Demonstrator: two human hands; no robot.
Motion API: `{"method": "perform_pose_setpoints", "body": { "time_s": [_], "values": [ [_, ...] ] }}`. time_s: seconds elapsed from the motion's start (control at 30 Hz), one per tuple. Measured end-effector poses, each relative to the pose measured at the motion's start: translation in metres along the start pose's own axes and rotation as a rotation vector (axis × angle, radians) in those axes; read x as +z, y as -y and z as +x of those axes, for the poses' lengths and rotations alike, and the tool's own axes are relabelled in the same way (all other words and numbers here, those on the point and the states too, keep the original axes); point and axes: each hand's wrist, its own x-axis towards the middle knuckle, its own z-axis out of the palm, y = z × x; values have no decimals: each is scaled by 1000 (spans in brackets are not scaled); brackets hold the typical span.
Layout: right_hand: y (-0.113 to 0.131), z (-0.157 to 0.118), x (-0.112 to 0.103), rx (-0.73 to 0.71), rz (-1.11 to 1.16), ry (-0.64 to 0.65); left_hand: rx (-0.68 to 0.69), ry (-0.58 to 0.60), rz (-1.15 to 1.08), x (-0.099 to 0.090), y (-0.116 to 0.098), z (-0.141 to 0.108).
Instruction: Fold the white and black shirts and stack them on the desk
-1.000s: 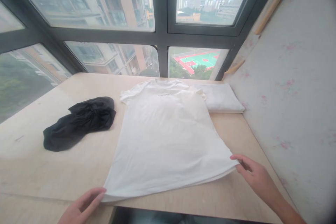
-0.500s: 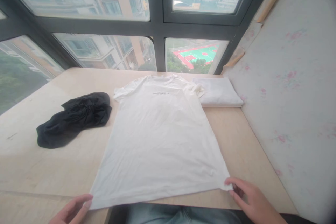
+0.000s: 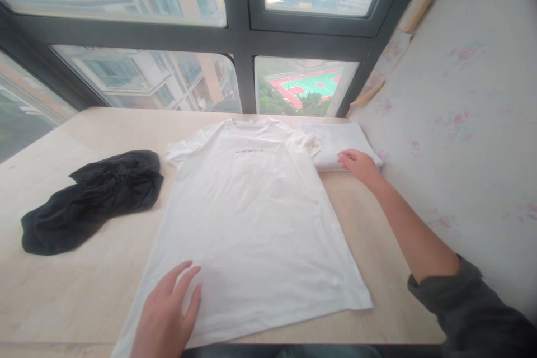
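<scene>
A white T-shirt (image 3: 247,224) lies spread flat, its collar toward the window and its hem toward me, with small dark lettering across the chest. Over its lower left part is my left hand (image 3: 170,307), fingers apart and holding nothing; whether it touches the cloth I cannot tell. Farther out, my right hand (image 3: 358,165) reaches to the right of the shirt's right sleeve, over the front edge of a folded white cloth (image 3: 335,137). Its fingers are stretched out with nothing visible in them.
A crumpled black garment (image 3: 96,196) rests left of the shirt on the pale wooden tabletop (image 3: 54,296). Dark window frames (image 3: 241,39) rise behind the table. A wall with flowered paper (image 3: 453,123) bounds the right side.
Both hands have let go of the shirt's hem corners. My left hand has moved forward and right over the shirt; my right hand has gone forward to the folded white cloth.
</scene>
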Motion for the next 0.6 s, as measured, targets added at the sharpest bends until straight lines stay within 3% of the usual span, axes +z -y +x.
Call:
{"method": "perform_pose_setpoints", "body": {
  "time_s": [0.17, 0.27, 0.33, 0.47, 0.6],
  "values": [
    [10, 66, 12, -77, -51, 25, 257, -28, 26, 36, -108, 38],
    [20, 112, 30, -152, -189, 105, 337, -10, 75, 54, -142, 41],
    [25, 143, 41, -178, -235, 127, 337, -18, 59, 65, -148, 39],
    [30, 188, 48, -229, -284, 98, 342, -49, 9, 77, -141, 32],
    [23, 206, 35, -536, -445, -216, 347, -43, 0, 79, -132, 29]
  ]
}}
